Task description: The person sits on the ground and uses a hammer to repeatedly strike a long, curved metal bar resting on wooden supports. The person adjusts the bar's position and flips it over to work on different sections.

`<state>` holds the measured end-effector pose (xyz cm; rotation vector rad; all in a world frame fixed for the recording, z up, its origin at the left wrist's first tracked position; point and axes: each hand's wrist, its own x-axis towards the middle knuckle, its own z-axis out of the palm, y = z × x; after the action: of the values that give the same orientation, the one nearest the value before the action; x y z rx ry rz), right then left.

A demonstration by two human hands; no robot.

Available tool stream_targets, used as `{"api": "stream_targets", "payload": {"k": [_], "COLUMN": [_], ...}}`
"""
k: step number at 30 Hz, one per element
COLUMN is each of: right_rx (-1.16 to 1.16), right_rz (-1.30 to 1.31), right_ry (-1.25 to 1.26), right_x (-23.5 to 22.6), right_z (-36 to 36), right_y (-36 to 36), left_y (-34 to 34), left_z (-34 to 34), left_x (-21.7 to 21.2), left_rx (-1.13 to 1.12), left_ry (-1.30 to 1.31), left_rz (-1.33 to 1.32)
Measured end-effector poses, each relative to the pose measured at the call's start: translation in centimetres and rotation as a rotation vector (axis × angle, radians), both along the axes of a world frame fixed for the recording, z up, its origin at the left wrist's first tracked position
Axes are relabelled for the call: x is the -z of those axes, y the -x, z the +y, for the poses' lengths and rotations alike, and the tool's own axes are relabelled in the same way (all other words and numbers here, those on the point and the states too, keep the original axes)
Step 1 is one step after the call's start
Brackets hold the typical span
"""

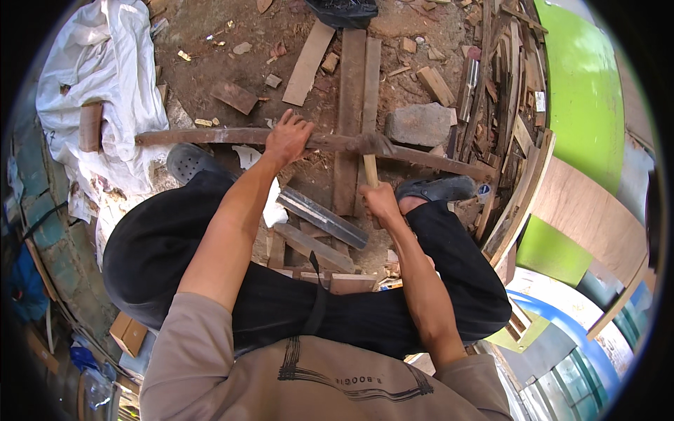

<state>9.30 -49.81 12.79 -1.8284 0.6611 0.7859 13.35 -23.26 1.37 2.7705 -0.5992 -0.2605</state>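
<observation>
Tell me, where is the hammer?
The hammer is right of centre, gripped by the right hand, its head against the long wooden strip.

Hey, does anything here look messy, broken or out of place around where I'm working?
Yes. Broken wood offcuts and chips lie scattered over the dirt ground. The left hand steadies a long, weathered plank lying across two boards, while the right hand grips a hammer on it.
</observation>
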Motion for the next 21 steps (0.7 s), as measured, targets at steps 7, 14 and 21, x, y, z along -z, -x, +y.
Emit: {"api": "stream_targets", "payload": {"k": [7, 14, 21], "right_rx": [0.161, 0.132, 0.183], "right_rz": [-0.323, -0.469, -0.121], "right_ry": [-0.243, -0.151, -0.171], "right_x": [-11.5, 0.2, -7.6], "right_z": [1.3, 0.2, 2.1], "right_y": [-5.6, 0.6, -5.0], "left_y": [0.6, -0.6, 0.5], "left_z": [0.8, -0.2, 0.8], "left_x": [0.2, 0.0, 0.1], "left_rx": [-0.029, 0.004, -0.049], "left_ry": [-0.044, -0.015, -0.032], "left_rz": [0.069, 0.044, 0.041]}}
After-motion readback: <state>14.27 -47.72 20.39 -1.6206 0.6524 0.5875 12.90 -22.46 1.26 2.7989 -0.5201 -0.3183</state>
